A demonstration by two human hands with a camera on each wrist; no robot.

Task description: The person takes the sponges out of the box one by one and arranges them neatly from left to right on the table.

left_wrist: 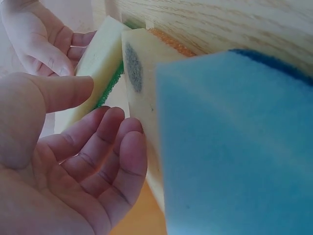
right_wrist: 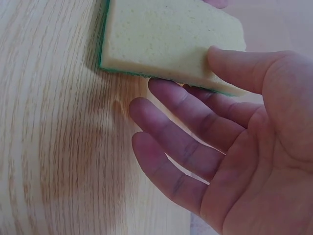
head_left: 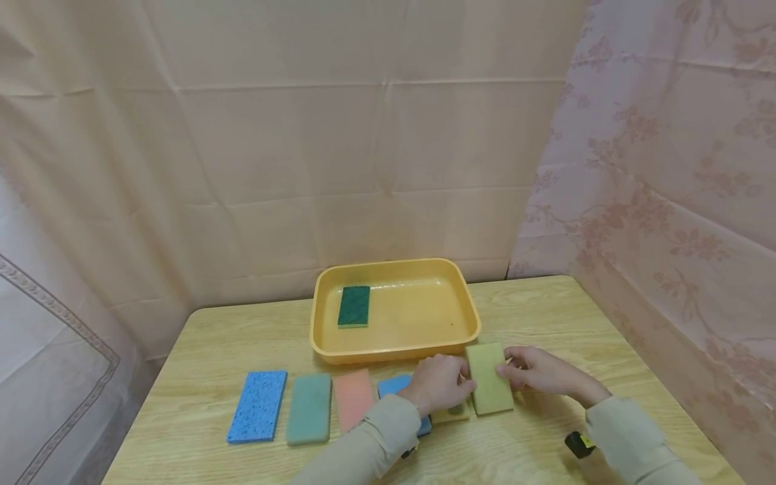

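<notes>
A pale yellow sponge with a green scouring underside is tilted off the table at the right end of a row of sponges. My right hand pinches its right edge, thumb on the yellow face and fingers beneath, as the right wrist view shows. At its left side is my left hand, fingers loosely bent and apart from the thumb; whether they touch the sponge I cannot tell. Partly under the left hand lie a cream sponge with a grey oval patch and orange backing, and a blue sponge with a darker blue backing.
A yellow tray stands behind the row, with a dark green-topped sponge in its left part. Further left in the row lie a pink sponge, a grey-green sponge and a speckled blue sponge. Curtains hang behind the table.
</notes>
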